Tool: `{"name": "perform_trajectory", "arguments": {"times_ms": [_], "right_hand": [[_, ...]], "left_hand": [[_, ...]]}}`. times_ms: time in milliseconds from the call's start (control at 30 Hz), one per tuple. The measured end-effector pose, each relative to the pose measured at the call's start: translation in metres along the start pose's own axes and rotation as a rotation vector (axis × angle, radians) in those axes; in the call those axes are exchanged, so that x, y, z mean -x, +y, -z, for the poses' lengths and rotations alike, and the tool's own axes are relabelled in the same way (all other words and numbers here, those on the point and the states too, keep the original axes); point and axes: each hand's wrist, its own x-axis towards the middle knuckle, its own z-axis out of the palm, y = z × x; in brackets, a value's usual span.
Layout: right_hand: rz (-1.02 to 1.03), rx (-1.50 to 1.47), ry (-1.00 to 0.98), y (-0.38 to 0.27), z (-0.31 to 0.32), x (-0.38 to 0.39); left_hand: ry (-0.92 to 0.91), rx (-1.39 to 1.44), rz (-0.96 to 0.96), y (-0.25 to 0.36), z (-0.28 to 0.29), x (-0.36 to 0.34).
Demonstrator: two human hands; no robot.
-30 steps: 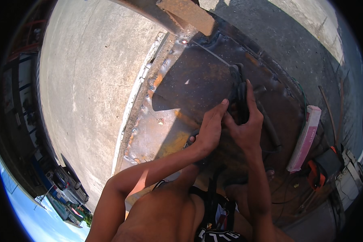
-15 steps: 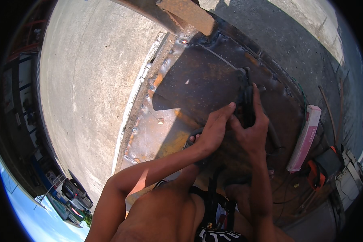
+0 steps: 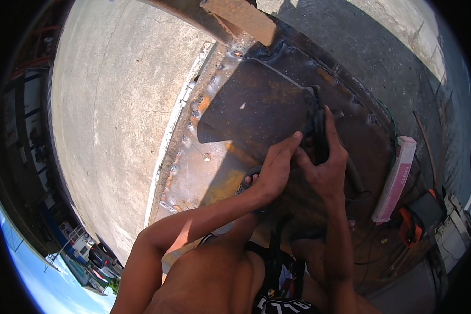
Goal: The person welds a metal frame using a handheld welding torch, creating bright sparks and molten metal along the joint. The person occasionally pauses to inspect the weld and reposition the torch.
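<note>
In my right hand [image 3: 327,167] is a black welding electrode holder [image 3: 315,125], its fingers closed round the handle. A thin welding rod [image 3: 280,71] sticks out of the holder's jaws toward the far left. Beyond the rod, a small orange spot glows on the weld seam [image 3: 237,54] at the plate's far corner. My left hand [image 3: 277,165] is closed against the near side of the holder, beside my right thumb; part of its grip is hidden. Under both hands lies a rusty steel plate [image 3: 246,99] with weld beads along its edges.
A rusty steel bar [image 3: 243,21] rises at the far corner. To the right are a pink and white long box [image 3: 396,180], an orange and black case-like thing [image 3: 421,217] and loose cables. My bare feet are on the plate. Sunlit concrete [image 3: 125,104] lies at left.
Both hands have shifted slightly left, carrying the electrode holder and rod with them. The spot at the far corner glows more orange.
</note>
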Motion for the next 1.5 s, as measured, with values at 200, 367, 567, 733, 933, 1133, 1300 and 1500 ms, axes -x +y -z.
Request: {"name": "perform_trajectory", "arguments": {"times_ms": [200,367,567,733,933,1133,1300,1500], "right_hand": [[0.01,0.024,-0.009,-0.001,0.001,-0.001],[0.002,0.01,-0.008,0.001,0.0,-0.001],[-0.019,0.005,-0.009,0.001,-0.001,-0.001],[-0.05,-0.012,-0.027,-0.001,0.001,0.0],[-0.072,-0.022,-0.022,-0.002,0.0,0.0],[-0.057,-0.009,-0.011,0.001,-0.001,0.0],[0.043,0.017,0.026,0.003,0.002,0.001],[0.056,0.025,0.032,0.001,0.004,0.001]], "left_hand": [[-0.014,-0.008,-0.049,-0.007,0.005,-0.004],[0.0,0.015,-0.009,-0.003,0.002,-0.003],[0.009,-0.054,-0.056,-0.003,-0.001,-0.003],[-0.01,-0.015,-0.017,-0.005,0.004,-0.005],[-0.013,-0.052,-0.051,-0.007,0.003,-0.007],[-0.021,0.102,-0.016,0.002,-0.006,0.0],[-0.063,0.017,-0.046,-0.005,0.001,-0.003],[-0.04,-0.047,-0.072,-0.003,-0.001,-0.002]]}}
